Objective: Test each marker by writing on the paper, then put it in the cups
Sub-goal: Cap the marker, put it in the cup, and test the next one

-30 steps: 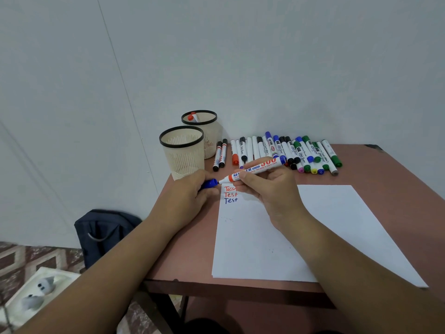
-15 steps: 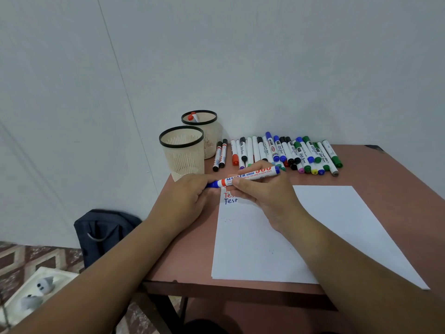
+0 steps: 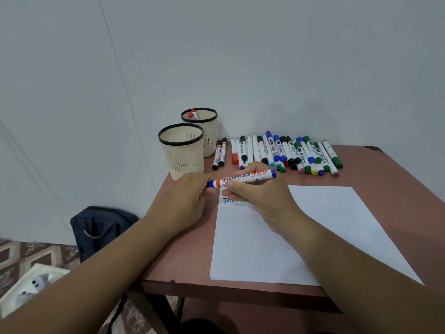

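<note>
Both forearms are bare to the frame's edge, hands without rings or gloves.

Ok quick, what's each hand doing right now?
Left hand: grips the cap end of the blue marker.
Right hand: holds the marker's barrel.

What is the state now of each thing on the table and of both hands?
blue marker: capped, held level above the paper by both hands
left hand: grips the marker's cap end
right hand: grips the marker's barrel
paper: flat on the table, writing at its top left corner
near cup: upright, contents not visible
far cup: upright, one red-capped marker inside
row of markers: lying capped beside the cups
</note>
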Demonstrator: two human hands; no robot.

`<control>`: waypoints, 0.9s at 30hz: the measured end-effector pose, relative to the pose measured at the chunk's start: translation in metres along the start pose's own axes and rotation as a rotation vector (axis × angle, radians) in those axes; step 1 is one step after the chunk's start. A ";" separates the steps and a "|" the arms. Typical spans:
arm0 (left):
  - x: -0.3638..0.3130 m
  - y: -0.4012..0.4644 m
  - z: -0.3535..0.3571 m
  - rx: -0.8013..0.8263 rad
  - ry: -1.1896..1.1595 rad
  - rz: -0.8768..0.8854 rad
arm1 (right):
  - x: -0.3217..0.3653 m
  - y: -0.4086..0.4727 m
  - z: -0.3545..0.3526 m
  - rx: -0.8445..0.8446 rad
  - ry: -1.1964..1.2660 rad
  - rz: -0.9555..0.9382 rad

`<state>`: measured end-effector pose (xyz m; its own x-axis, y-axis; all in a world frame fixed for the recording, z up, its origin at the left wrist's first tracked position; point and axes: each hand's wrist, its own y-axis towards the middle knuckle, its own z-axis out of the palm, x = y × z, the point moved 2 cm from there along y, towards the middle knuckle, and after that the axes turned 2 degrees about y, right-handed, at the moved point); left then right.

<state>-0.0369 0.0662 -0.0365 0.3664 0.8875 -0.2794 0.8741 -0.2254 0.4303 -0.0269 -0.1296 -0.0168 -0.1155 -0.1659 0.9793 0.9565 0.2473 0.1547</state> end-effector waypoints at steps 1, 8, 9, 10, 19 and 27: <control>-0.001 0.000 -0.001 -0.009 -0.011 0.012 | 0.000 0.001 0.000 -0.009 0.039 0.024; -0.003 0.002 -0.008 -0.163 -0.050 -0.003 | -0.002 0.008 -0.014 -0.341 -0.107 -0.090; -0.004 0.002 -0.010 -0.186 -0.050 -0.019 | -0.003 0.008 -0.017 -0.376 -0.248 -0.151; -0.004 0.001 -0.010 -0.195 -0.050 -0.026 | -0.003 0.007 -0.019 -0.381 -0.390 -0.200; -0.009 -0.004 -0.014 -0.228 -0.120 0.100 | -0.014 0.006 -0.009 -0.289 -1.006 -0.446; -0.009 0.008 -0.005 0.241 0.092 -0.022 | 0.000 0.006 -0.008 -0.279 -1.017 -0.434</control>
<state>-0.0351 0.0585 -0.0261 0.3255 0.9237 -0.2019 0.9363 -0.2852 0.2049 -0.0191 -0.1359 -0.0166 -0.4932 0.6964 0.5213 0.7942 0.1160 0.5965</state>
